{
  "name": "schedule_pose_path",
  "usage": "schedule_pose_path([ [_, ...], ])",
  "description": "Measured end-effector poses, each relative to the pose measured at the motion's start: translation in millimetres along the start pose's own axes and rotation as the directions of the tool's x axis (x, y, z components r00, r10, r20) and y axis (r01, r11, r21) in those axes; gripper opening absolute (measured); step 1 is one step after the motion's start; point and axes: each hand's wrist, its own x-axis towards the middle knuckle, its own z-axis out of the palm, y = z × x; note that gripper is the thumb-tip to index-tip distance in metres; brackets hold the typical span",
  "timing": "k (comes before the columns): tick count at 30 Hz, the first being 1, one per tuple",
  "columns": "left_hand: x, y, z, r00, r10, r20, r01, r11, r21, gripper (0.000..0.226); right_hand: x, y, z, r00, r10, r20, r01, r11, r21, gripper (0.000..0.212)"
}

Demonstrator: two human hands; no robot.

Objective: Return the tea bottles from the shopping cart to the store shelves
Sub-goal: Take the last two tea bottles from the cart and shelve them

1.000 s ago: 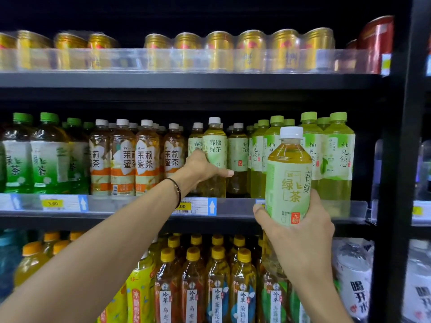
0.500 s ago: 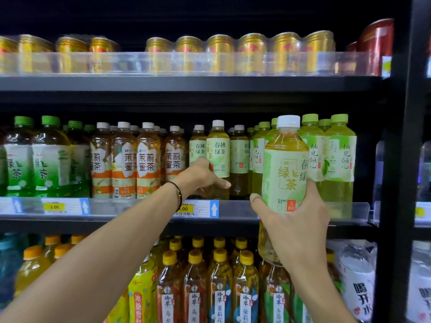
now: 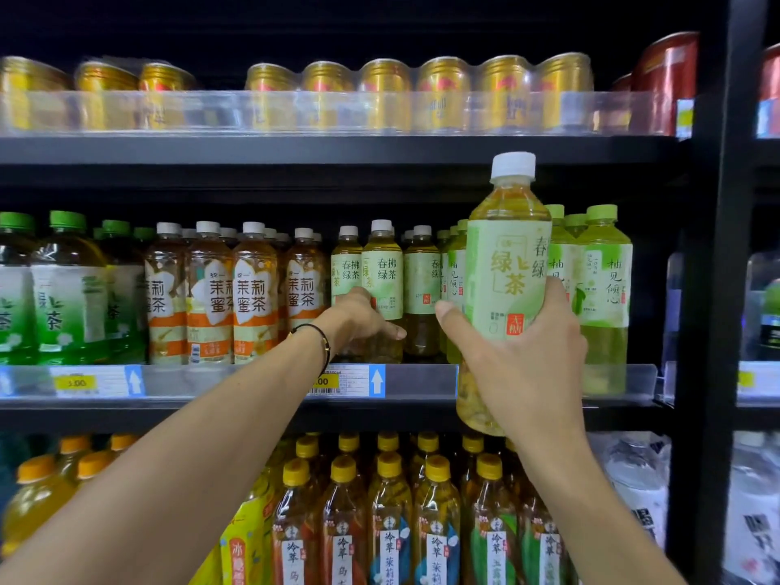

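The right hand [image 3: 527, 356] is wrapped around a green tea bottle [image 3: 506, 263] with a white cap, holding it upright at centre right of the frame, in front of the middle shelf [image 3: 422, 380]. The bottle's base hangs below the shelf's front lip and its cap reaches up toward the shelf above. Thumb on the left side of the label, the fingers curled round the right.

The left hand [image 3: 358, 320], a thin black bracelet [image 3: 316, 335] on its wrist, reaches into the middle shelf at the centre of the frame and closes around the lower part of a shelved tea bottle [image 3: 382, 285] with the same pale green label. That bottle stands among others like it.

To the left are orange-labelled jasmine tea bottles [image 3: 211, 293]. Gold cans [image 3: 380, 95] line the top shelf, and yellow-capped bottles [image 3: 388, 513] fill the shelf at the bottom of the frame.
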Motion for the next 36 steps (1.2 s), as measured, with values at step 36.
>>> schedule_pose_path([
  [36, -118, -73, 9, 0.651, 0.676, -0.346, -0.222, 0.605, 0.764, 0.051, 45, 14, 87, 0.995, 0.080, 0.055, -0.078, 0.996, -0.033, 0.066],
])
